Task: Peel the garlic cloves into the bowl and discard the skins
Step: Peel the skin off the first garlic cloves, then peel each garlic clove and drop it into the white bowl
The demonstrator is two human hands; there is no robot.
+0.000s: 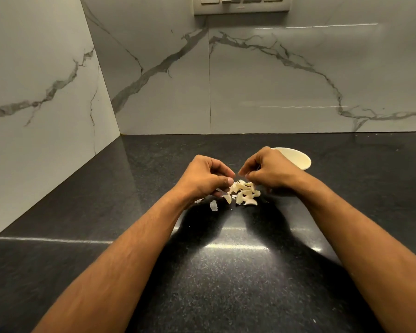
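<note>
A small pile of garlic cloves [244, 192] lies on the black counter [226, 272] just under both hands. A loose clove [213, 205] and another [227, 199] lie at the pile's left edge. My left hand [205, 177] hovers above the pile with fingers curled and thumb against the fingertips. My right hand [268, 170] is curled the same way, fingertips facing the left hand's. Something small and thin seems pinched between the two hands; what it is I cannot make out. The white bowl [298, 159] stands behind my right hand, partly hidden by it.
Marble-patterned walls close the counter at the back and on the left, meeting in a corner [120, 134]. A socket and switch panel [241, 4] sits high on the back wall. Bare black counter stretches to the left, right and front of the pile.
</note>
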